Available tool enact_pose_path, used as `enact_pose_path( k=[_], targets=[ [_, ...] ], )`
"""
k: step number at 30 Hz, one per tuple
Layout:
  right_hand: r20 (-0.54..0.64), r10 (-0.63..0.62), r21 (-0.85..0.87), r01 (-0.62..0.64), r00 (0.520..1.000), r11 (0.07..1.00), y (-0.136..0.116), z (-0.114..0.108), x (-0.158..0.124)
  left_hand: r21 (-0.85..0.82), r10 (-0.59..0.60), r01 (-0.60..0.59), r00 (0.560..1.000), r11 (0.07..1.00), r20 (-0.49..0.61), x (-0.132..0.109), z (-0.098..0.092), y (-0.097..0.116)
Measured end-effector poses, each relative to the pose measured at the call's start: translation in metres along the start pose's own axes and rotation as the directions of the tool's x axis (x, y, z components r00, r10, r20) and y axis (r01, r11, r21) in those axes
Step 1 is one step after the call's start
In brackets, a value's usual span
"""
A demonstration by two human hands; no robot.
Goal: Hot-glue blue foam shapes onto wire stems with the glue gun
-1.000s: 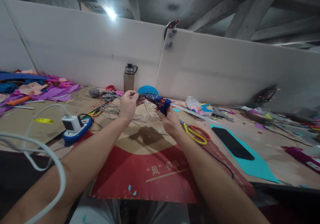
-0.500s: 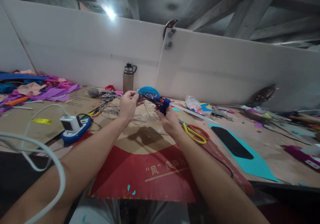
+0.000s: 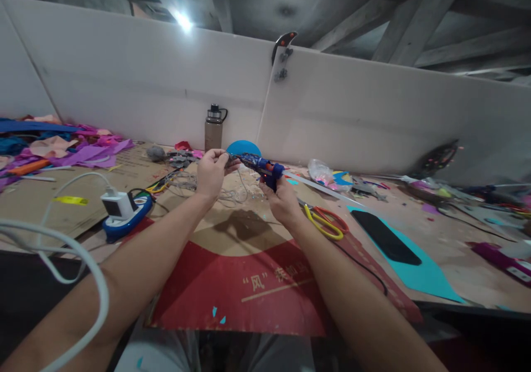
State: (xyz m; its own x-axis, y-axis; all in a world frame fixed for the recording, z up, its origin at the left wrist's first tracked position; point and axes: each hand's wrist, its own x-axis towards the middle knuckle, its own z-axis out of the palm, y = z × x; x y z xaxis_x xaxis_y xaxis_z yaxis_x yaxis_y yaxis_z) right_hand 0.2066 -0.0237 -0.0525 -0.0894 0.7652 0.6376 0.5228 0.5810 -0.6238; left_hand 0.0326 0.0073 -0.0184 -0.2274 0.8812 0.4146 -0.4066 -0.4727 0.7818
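My right hand is wrapped round the handle of a blue hot glue gun. A long pale glue stick sticks out of its back end, slanting down to the right. The gun's nozzle end points left at my left hand. The left fingers are pinched together on something small and dark by the nozzle, too small to name. Just behind the nozzle and the fingertips shows a blue round piece; whether the left fingers hold it, I cannot tell.
A bottle stands by the white partition. Scissors and a black phone on a turquoise sheet lie right. Left are a power strip with a white charger, a cable loop and coloured scraps. Thin wires lie mid-table.
The blue round piece has shifted slightly left and up behind the fingertips. Both hands and the glue gun stay almost in the same place.
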Motion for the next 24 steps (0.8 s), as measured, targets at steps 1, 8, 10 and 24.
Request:
enact_pose_path(
  k=[1,8,10,24],
  targets=[
    [-0.002,0.002,0.003,-0.002,1.0,1.0,0.0001,0.0001,0.0,0.001,-0.001,0.001,1.0,1.0,-0.003,0.0001,0.0,0.0],
    [-0.007,-0.009,-0.008,0.009,1.0,1.0,0.0016,0.0001,0.0003,-0.008,0.003,-0.003,1.0,1.0,-0.013,-0.002,0.002,0.0029],
    [-0.009,-0.004,-0.014,0.004,1.0,1.0,0.0013,-0.0001,0.0002,-0.012,0.01,-0.01,1.0,1.0,-0.011,-0.0023,0.0025,0.0043],
    [-0.008,-0.019,-0.061,0.019,1.0,0.998,0.0012,-0.0024,-0.0002,-0.034,-0.021,0.021,1.0,0.999,-0.004,0.0012,0.0011,0.0049]
  ],
)
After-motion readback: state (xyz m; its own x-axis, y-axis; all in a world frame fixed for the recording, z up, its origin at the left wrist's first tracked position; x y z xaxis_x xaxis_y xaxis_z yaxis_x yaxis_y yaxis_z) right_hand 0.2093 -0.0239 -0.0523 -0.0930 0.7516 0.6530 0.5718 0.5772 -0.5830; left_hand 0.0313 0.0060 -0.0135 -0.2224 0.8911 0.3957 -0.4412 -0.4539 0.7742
